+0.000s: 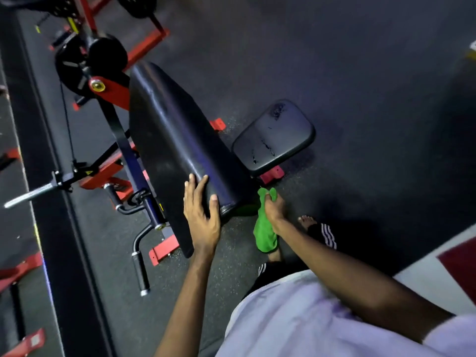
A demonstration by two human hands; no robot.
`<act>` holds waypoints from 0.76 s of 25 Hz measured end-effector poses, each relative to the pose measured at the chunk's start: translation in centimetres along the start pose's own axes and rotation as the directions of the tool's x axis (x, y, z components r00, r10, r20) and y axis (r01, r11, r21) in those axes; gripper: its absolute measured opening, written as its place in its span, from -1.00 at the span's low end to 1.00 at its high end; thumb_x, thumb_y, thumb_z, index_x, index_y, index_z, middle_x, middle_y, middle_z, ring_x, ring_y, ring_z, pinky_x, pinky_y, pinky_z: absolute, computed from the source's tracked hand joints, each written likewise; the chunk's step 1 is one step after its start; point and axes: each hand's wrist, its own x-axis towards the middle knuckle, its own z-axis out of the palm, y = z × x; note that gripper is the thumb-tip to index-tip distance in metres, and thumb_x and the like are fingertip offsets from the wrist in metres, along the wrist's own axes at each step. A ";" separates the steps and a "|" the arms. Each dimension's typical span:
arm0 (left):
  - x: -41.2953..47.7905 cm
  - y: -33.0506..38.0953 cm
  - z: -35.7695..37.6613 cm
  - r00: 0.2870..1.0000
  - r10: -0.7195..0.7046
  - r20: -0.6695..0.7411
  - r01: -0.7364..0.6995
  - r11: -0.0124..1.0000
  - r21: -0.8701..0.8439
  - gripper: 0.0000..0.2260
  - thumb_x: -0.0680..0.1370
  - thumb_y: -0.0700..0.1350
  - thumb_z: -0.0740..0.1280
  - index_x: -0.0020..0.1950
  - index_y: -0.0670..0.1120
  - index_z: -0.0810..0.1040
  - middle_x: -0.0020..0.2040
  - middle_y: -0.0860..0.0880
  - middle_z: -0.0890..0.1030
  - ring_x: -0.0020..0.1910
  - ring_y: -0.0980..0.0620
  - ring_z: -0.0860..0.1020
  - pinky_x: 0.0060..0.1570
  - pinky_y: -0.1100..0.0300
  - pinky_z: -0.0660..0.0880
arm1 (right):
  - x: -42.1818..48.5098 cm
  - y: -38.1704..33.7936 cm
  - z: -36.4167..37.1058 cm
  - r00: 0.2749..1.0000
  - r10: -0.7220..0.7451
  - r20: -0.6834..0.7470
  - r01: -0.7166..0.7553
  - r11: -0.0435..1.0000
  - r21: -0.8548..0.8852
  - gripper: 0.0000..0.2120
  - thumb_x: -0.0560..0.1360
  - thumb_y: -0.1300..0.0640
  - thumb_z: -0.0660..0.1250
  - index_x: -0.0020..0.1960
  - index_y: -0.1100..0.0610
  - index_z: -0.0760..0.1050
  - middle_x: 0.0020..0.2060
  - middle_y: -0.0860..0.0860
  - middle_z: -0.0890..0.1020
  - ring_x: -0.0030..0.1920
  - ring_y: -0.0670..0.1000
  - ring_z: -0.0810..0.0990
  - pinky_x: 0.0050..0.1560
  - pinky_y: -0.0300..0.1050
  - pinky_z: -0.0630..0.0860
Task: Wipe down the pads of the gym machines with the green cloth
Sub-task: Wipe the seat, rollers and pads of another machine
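A long black back pad [175, 135] of a red-framed gym machine slants across the middle of the head view. Beside its lower right stands a smaller black seat pad [274, 136] with scuffed, torn spots. My left hand [202, 215] holds the near end of the long pad, fingers over its top edge and thumb on its face. To the right, my right hand [273, 207] grips the green cloth [265, 233] at the pad's lower right corner. Most of the cloth hangs down below my fist.
Red frame feet [163, 249], a black handle bar [140, 269], a steel plate peg [31, 194] and a roller pad [108, 54] crowd the left side. Dark rubber floor [360, 86] spreads to the right. My bare feet [306, 220] stand beside the machine.
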 end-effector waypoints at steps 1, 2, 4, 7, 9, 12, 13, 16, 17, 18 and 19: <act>0.0 0.3 0.2 1.000 -0.022 -0.011 0.022 1.000 0.008 -0.59 0.67 0.01 0.20 0.50 -0.06 0.43 0.60 -0.02 0.27 0.61 0.01 0.14 0.55 -0.13 0.15 | 0.5 -0.6 -0.7 0.999 0.010 0.040 -0.008 0.998 -0.055 -0.73 0.56 0.07 0.33 0.18 0.18 0.63 0.04 0.08 0.69 0.07 0.12 0.66 0.12 0.01 0.57; -0.4 0.7 0.4 0.998 -0.053 -0.038 0.054 0.998 0.026 -0.59 0.67 0.01 0.18 0.50 -0.06 0.43 0.59 -0.02 0.27 0.61 0.01 0.15 0.55 -0.12 0.16 | 0.9 -1.0 -1.3 0.996 0.027 0.084 -0.018 0.994 -0.106 -0.73 0.57 0.07 0.36 0.20 0.17 0.63 0.04 0.10 0.70 0.08 0.12 0.66 0.12 0.00 0.57; -1.3 1.3 1.4 0.980 -0.131 -0.152 0.146 0.985 0.090 -0.60 0.68 0.00 0.15 0.50 -0.06 0.45 0.58 -0.06 0.30 0.59 0.00 0.19 0.54 -0.13 0.17 | 1.0 -2.2 -2.1 0.986 0.050 0.158 -0.017 0.979 -0.205 -0.72 0.57 0.00 0.38 0.23 0.09 0.63 0.06 0.09 0.70 0.11 0.15 0.66 0.13 -0.01 0.57; -2.5 2.7 3.3 0.867 -0.338 -0.367 0.379 0.924 0.044 -0.58 0.69 0.06 0.10 0.51 -0.02 0.43 0.58 -0.07 0.31 0.61 0.01 0.15 0.56 -0.06 0.10 | -0.2 -5.7 -2.9 0.955 -0.116 0.273 0.202 0.929 -0.310 -0.72 0.56 -0.06 0.38 0.23 -0.02 0.63 0.03 -0.05 0.71 0.06 0.01 0.66 0.02 -0.21 0.52; -3.1 3.5 4.4 0.780 -0.479 -0.403 0.477 0.872 -0.112 -0.54 0.69 0.11 0.07 0.53 -0.02 0.40 0.56 -0.07 0.34 0.60 -0.01 0.17 0.56 -0.08 0.11 | -2.2 -8.8 -3.0 0.891 -0.278 0.358 0.383 0.885 -0.264 -0.80 0.58 0.02 0.38 0.15 0.06 0.64 -0.03 0.00 0.71 -0.06 -0.02 0.63 -0.21 -0.28 0.39; -3.6 3.8 4.5 0.736 -0.538 -0.411 0.518 0.838 -0.169 -0.50 0.68 0.19 0.05 0.54 0.00 0.37 0.54 -0.02 0.37 0.57 -0.01 0.24 0.53 -0.14 0.18 | -5.5 -12.9 -2.2 0.730 -0.527 0.434 0.645 0.741 -0.186 -0.82 0.57 0.00 0.39 0.05 0.10 0.60 -0.08 0.03 0.71 -0.07 0.05 0.63 -0.23 -0.21 0.31; -3.6 3.8 4.4 0.745 -0.533 -0.400 0.516 0.841 -0.162 -0.50 0.67 0.20 0.05 0.55 0.02 0.36 0.55 0.01 0.36 0.56 0.02 0.24 0.53 -0.14 0.18 | -6.2 -13.8 -2.0 0.648 -0.603 0.464 0.721 0.683 -0.119 -0.82 0.56 0.02 0.41 0.10 0.09 0.61 -0.01 0.00 0.71 0.00 -0.01 0.62 -0.15 -0.27 0.36; -3.5 3.4 4.0 0.772 -0.522 -0.362 0.503 0.850 -0.153 -0.54 0.67 0.19 0.05 0.54 0.08 0.32 0.53 0.08 0.37 0.54 0.13 0.26 0.53 -0.10 0.19 | -5.5 -15.0 -1.1 0.302 -0.780 0.548 0.936 0.353 -0.013 -0.65 0.49 0.18 0.46 0.27 0.10 0.59 0.22 -0.04 0.65 0.23 -0.08 0.56 0.25 -0.26 0.42; -3.4 3.3 4.0 0.773 -0.525 -0.357 0.503 0.849 -0.160 -0.56 0.67 0.18 0.06 0.53 0.10 0.31 0.52 0.09 0.37 0.53 0.14 0.27 0.53 -0.09 0.20 | -4.6 -15.5 -0.5 0.232 -0.789 0.568 0.961 0.275 -0.010 -0.62 0.47 0.23 0.45 0.29 0.11 0.57 0.26 -0.02 0.63 0.28 -0.04 0.55 0.31 -0.14 0.44; -3.5 3.1 4.0 0.768 -0.529 -0.361 0.505 0.847 -0.166 -0.57 0.67 0.17 0.07 0.52 0.10 0.31 0.52 0.08 0.37 0.52 0.14 0.28 0.53 -0.09 0.20 | -3.8 -16.0 0.2 0.218 -0.785 0.580 0.967 0.253 -0.020 -0.59 0.47 0.25 0.42 0.31 0.13 0.55 0.29 0.00 0.61 0.31 -0.01 0.53 0.33 -0.02 0.44; -3.4 3.1 3.9 0.764 -0.533 -0.362 0.508 0.844 -0.171 -0.57 0.67 0.17 0.07 0.52 0.11 0.31 0.52 0.08 0.37 0.52 0.13 0.28 0.53 -0.10 0.20 | -3.5 -16.3 0.5 0.237 -0.784 0.574 0.964 0.262 -0.041 -0.58 0.48 0.25 0.40 0.33 0.13 0.53 0.31 0.02 0.59 0.34 0.01 0.52 0.33 0.04 0.44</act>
